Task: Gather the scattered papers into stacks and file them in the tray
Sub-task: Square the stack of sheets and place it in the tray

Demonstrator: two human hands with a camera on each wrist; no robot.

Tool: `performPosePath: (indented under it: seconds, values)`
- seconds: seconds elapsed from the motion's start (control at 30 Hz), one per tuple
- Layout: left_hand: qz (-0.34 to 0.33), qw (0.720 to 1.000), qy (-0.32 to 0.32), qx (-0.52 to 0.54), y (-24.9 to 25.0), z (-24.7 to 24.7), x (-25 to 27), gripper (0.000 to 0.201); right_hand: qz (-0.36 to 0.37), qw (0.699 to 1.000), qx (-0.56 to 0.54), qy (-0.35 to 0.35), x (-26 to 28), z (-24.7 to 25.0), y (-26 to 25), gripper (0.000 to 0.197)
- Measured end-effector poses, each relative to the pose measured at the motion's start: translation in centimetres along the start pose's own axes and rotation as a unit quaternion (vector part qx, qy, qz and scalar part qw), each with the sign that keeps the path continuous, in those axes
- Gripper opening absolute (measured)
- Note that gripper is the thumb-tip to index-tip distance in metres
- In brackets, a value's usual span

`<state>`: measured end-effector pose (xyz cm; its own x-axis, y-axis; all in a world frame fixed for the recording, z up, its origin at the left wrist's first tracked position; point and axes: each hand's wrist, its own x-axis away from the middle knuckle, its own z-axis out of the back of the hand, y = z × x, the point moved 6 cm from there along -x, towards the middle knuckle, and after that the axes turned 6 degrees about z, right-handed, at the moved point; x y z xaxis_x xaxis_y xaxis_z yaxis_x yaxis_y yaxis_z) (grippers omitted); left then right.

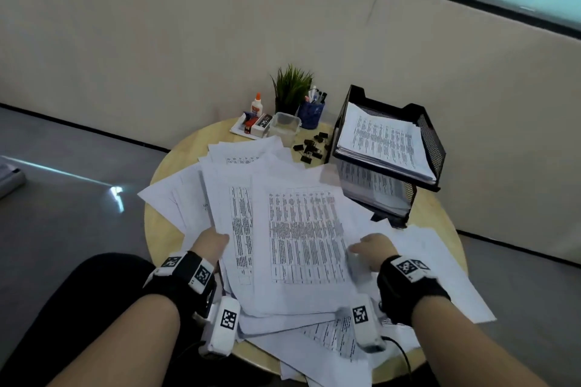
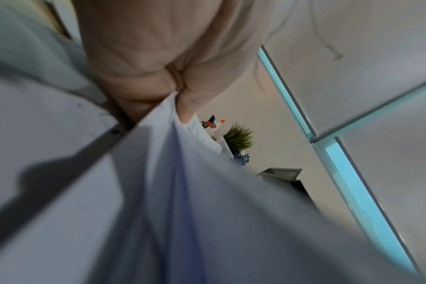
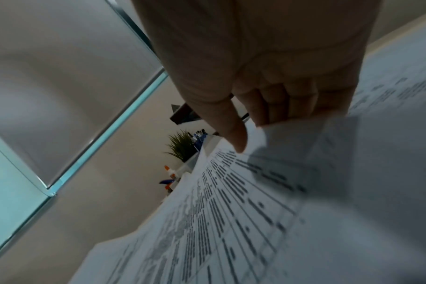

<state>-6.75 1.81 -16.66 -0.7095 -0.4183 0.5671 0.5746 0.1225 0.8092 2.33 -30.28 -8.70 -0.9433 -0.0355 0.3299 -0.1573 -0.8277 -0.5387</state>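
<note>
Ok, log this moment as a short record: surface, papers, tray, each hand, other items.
surface: round wooden table
papers: loose printed sheets spread in an overlapping pile over most of the table
tray: black mesh tray, two tiers, at the back right, printed sheets in both
left hand: left hand grips the left edge of a bundle of sheets
right hand: right hand pinches the right edge of sheets
other items: binder clips, plant, pen cup, glue bottle

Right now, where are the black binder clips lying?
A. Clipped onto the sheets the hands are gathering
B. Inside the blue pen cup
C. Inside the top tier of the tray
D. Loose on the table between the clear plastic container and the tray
D: the binder clips lie scattered on bare wood, right of the clear container and left of the tray.
</note>
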Motion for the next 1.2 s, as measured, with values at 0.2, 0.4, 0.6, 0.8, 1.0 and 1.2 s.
performPosePath:
  seconds: [0.2,0.4,0.6,0.8,1.0,1.2]
  values:
    - [0.009,1.0,-0.017,0.004,0.4,0.1,-0.2,0.009,-0.051,0.996,-0.068,-0.011,-2.4,-1.8,0.5,0.038]
    - [-0.035,0.999,0.029,0.003,1.2,1.2,-1.8,0.021,-0.061,0.996,-0.061,0.011,-4.7,-1.7,-0.4,0.034]
    - [-0.024,0.997,0.008,-0.075,2.0,0.9,-0.8,0.018,-0.11,0.986,-0.1,0.077,-6.2,-0.8,1.3,0.059]
    - [0.001,0.997,-0.043,-0.057,1.3,0.6,-1.0,0.022,-0.073,0.982,-0.155,0.076,-6.6,-0.7,3.3,0.028]
    - [0.036,0.997,-0.041,0.062,1.1,0.4,-0.1,0.021,-0.039,0.916,-0.378,0.125,-4.7,0.6,3.5,0.019]
    - [0.09,0.988,-0.081,0.099,-2.9,-1.1,-3.4,0.083,0.054,0.944,-0.322,0.038,-2.9,1.1,0.2,0.025]
